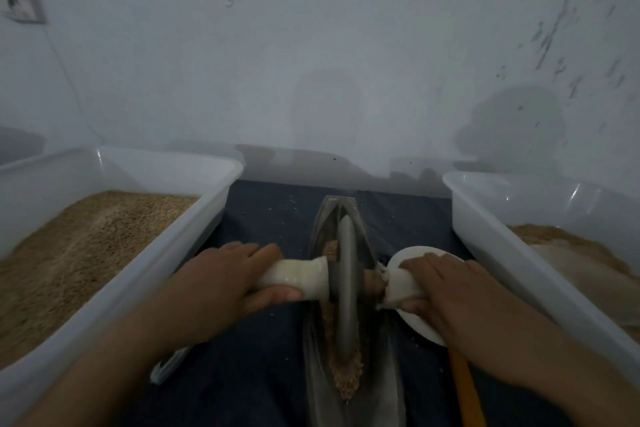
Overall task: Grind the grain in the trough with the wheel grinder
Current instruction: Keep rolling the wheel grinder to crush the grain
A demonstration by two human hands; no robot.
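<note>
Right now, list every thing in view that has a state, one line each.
Left hand: curled round the left handle.
Right hand: curled round the right handle.
Wheel grinder: upright in the trough.
Grain: lying along the trough bottom, coarse.
Left tub: holds brown grain.
Right tub: partly filled.
</note>
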